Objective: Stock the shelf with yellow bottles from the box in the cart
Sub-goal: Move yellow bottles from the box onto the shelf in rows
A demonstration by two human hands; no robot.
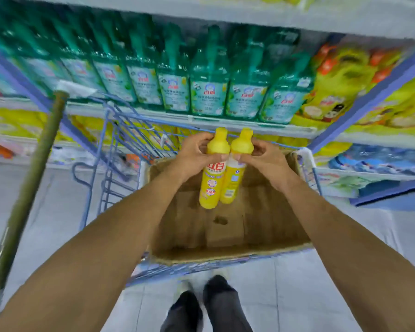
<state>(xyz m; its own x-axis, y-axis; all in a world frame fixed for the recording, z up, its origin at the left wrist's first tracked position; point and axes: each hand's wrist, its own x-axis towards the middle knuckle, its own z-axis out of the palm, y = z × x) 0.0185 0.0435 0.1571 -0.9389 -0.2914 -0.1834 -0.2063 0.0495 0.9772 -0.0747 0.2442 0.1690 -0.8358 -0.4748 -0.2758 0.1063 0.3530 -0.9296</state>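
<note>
Box [225,236] sits in cart [134,140]; above it left hand [192,153] grips left bottle [212,178], right hand [266,158] grips right bottle [234,180], bottles touching.

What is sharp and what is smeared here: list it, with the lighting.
Head view: wide-angle lens warps the shelf edge and blue uprights; green bottles smear toward the top left; left hand, right hand, left yellow bottle and right yellow bottle are sharpest; light is even, with soft shade inside the box.
</note>
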